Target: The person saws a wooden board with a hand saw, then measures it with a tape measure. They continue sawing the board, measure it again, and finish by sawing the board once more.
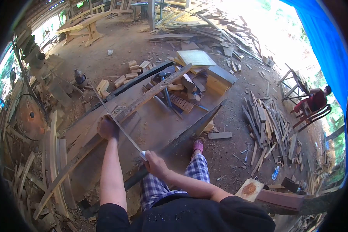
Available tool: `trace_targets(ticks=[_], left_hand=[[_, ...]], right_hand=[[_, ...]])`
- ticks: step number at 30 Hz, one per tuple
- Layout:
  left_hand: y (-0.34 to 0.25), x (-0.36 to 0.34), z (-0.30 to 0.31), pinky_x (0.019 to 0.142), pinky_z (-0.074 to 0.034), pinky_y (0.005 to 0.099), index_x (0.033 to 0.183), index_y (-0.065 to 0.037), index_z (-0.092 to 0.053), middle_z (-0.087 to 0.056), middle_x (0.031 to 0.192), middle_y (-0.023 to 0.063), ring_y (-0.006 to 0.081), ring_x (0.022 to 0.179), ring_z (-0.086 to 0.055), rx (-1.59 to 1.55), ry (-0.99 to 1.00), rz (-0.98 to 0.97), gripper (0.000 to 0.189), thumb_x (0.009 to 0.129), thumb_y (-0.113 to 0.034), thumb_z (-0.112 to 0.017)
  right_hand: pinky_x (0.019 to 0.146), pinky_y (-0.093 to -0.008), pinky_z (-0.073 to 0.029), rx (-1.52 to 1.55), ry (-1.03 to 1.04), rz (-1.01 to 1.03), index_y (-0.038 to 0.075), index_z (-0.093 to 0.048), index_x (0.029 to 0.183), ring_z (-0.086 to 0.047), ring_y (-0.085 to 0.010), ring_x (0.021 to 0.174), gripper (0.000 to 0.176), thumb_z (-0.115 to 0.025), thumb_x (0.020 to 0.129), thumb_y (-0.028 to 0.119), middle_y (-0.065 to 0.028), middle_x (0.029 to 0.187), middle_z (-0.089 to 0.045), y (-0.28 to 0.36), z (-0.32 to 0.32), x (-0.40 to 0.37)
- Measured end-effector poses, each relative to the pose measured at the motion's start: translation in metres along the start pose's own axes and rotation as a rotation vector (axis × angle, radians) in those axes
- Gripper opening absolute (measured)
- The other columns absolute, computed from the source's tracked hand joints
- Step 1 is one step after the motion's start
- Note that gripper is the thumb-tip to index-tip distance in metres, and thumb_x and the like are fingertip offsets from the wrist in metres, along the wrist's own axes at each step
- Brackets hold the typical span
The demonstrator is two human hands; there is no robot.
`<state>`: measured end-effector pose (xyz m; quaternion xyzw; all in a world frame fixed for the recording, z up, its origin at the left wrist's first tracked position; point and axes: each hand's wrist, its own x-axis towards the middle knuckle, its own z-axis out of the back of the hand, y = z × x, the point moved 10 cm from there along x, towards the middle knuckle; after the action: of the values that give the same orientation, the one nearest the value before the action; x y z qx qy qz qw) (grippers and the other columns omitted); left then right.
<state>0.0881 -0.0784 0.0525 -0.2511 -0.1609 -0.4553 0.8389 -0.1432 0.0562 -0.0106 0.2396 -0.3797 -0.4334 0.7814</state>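
My right hand (157,165) is closed around the pale handle end of a long, thin handsaw (125,135), seen nearly edge-on; its teeth cannot be made out. The blade runs away to the upper left and crosses a long, narrow wooden board (149,94). My left hand (108,127) grips this board just left of the blade, fingers wrapped over it. One end of the board curves down toward the lower left, and the other rests over the workbench (143,127). Beyond it, on the bench, lies a hammer (166,92) among wood blocks (181,103).
Pale boards (196,58) are stacked at the bench's far end. Curved wood strips (53,154) lean at left. Scrap piles (266,125) cover the ground at right, near a water bottle (275,173). A person (317,99) sits in a chair at far right.
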Motion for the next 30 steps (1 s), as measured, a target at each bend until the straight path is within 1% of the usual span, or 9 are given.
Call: trace_targets(ticks=[1,2,4,8,16,30], left_hand=[[0.001,0.002,-0.004,0.082,-0.048,0.0473,0.085,-0.008,-0.069,-0.067,0.098,0.0106,0.0320,0.096,-0.062,0.004,0.037,0.004,0.034,0.095,-0.029,-0.045],[0.003,0.002,-0.004,0.082,-0.048,0.0473,0.085,-0.008,-0.069,-0.067,0.098,0.0106,0.0320,0.096,-0.062,0.007,0.033,0.011,0.034,0.095,-0.029,-0.045],[0.000,0.001,0.002,0.079,-0.049,0.0471,0.084,-0.008,-0.069,-0.067,0.096,0.0103,0.0319,0.094,-0.063,0.006,-0.031,-0.020,0.034,0.095,-0.029,-0.045],[-0.003,0.001,0.004,0.078,-0.049,0.0469,0.085,-0.008,-0.069,-0.067,0.094,0.0096,0.0311,0.092,-0.063,0.027,-0.024,-0.009,0.033,0.095,-0.029,-0.045],[-0.002,0.002,0.001,0.077,-0.050,0.0449,0.087,-0.008,-0.069,-0.068,0.096,0.0089,0.0294,0.093,-0.063,0.041,-0.034,-0.032,0.033,0.094,-0.030,-0.046],[-0.001,0.001,0.004,0.080,-0.048,0.0452,0.087,-0.009,-0.070,-0.067,0.098,0.0088,0.0292,0.095,-0.062,0.029,-0.011,0.010,0.035,0.095,-0.031,-0.044]], right_hand=[[0.065,-0.0463,-0.053,-0.005,-0.002,0.001,0.003,-0.042,0.116,-0.061,-0.0410,0.080,0.039,-0.064,0.084,0.010,-0.0195,0.093,-0.054,0.001,0.000,0.001],[0.065,-0.0463,-0.053,-0.003,0.003,0.007,0.003,-0.042,0.116,-0.061,-0.0410,0.080,0.039,-0.064,0.084,0.010,-0.0195,0.093,-0.054,0.004,0.000,0.001],[0.063,-0.0468,-0.054,-0.008,-0.020,0.007,0.003,-0.042,0.117,-0.062,-0.0416,0.078,0.042,-0.064,0.083,0.009,-0.0197,0.093,-0.055,0.006,0.003,0.002],[0.062,-0.0470,-0.054,-0.007,-0.007,0.003,0.003,-0.041,0.118,-0.063,-0.0418,0.077,0.042,-0.064,0.083,0.009,-0.0199,0.093,-0.055,-0.002,-0.002,0.001],[0.062,-0.0460,-0.054,0.026,-0.020,0.033,0.002,-0.042,0.117,-0.063,-0.0413,0.077,0.040,-0.064,0.085,0.010,-0.0210,0.095,-0.056,-0.001,-0.001,0.001],[0.061,-0.0455,-0.054,0.043,-0.035,0.047,0.001,-0.043,0.116,-0.063,-0.0415,0.077,0.035,-0.062,0.087,0.009,-0.0219,0.094,-0.056,0.001,0.004,0.002]])
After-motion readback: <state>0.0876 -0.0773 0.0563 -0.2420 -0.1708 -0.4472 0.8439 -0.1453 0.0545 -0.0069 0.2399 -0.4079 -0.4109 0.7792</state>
